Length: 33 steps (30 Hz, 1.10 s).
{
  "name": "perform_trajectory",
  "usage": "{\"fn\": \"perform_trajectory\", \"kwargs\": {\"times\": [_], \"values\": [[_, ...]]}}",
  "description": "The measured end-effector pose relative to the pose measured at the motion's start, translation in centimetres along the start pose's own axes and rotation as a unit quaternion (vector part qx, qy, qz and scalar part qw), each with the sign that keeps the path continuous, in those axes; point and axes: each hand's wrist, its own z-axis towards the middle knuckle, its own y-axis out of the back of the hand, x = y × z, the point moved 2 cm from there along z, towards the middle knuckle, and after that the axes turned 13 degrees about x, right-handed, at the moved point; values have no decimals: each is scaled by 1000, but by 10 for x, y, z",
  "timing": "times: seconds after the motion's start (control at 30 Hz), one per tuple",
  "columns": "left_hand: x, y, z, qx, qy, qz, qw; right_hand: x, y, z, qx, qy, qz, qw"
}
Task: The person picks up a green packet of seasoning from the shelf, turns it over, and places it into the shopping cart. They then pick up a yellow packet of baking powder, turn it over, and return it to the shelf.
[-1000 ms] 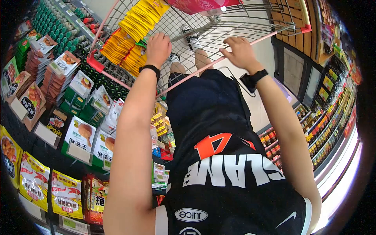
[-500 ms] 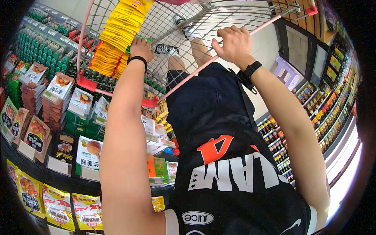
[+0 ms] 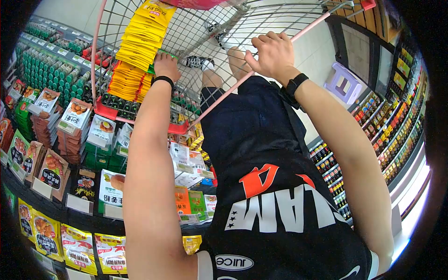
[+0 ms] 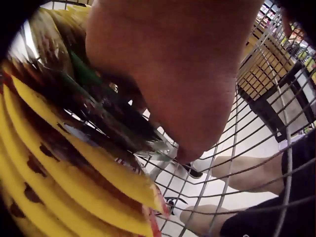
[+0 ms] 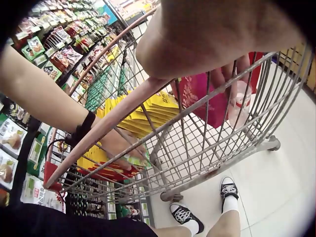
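In the head view, my left hand (image 3: 167, 66) is inside the wire shopping cart (image 3: 205, 39), beside the stacked yellow packets (image 3: 145, 35). Its fingers are curled at a green packet (image 3: 151, 68) along the right side of the stack. The right wrist view shows this left hand (image 5: 118, 147) from across the cart, with the green packet (image 5: 138, 159) at its fingertips. My right hand (image 3: 272, 53) grips the cart's pink rim (image 3: 224, 95), thumb on the near side. Seen close up, the left hand (image 4: 173, 74) partly hides the packet.
A pink-red bag (image 5: 205, 96) and a clear container (image 5: 240, 106) are in the cart's far part. Shelves of seasoning packets (image 3: 112, 186) line the left side, bottle racks (image 3: 387, 140) the right. A purple stool (image 3: 343, 84) stands on the floor beyond my right forearm.
My left hand has moved lower beside the yellow packets. The right hand, earlier with fingers spread at the rim, has settled over it. The view has shifted, bringing the purple stool into sight.
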Motion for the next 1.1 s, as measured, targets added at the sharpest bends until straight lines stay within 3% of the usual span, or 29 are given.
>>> {"fn": "perform_trajectory", "kwargs": {"times": [0.2, 0.37, 0.5, 0.67, 0.73, 0.8, 0.87, 0.97, 1.1], "values": [[-12, 10, -15, -182, -48, -78, 979, -1, 4, -4, 62, -6, 2, 998], [-8, 12, -67, -287, -81, -283, 911, 0, 8, -2, 65, 7, 7, 998], [-9, 6, -138, -378, -62, -455, 804, 2, 18, -1, 166, 18, -16, 986], [-47, -26, -223, -445, 55, -594, 668, -1, 36, -4, 223, 130, -59, 964], [-80, -38, -254, -455, 142, -620, 623, -9, 34, -9, 193, 220, -70, 954], [-118, -64, -256, -475, 171, -665, 551, -14, 45, -14, 200, 299, -66, 931], [-161, -82, -263, -461, 220, -700, 500, -18, 32, -1, 231, 335, -40, 913], [-222, -96, -282, -454, 269, -763, 372, -13, 34, 2, 274, 354, -48, 893], [-279, -110, -318, -490, 377, -755, 218, -12, 8, 29, 346, 395, -38, 850]]}}
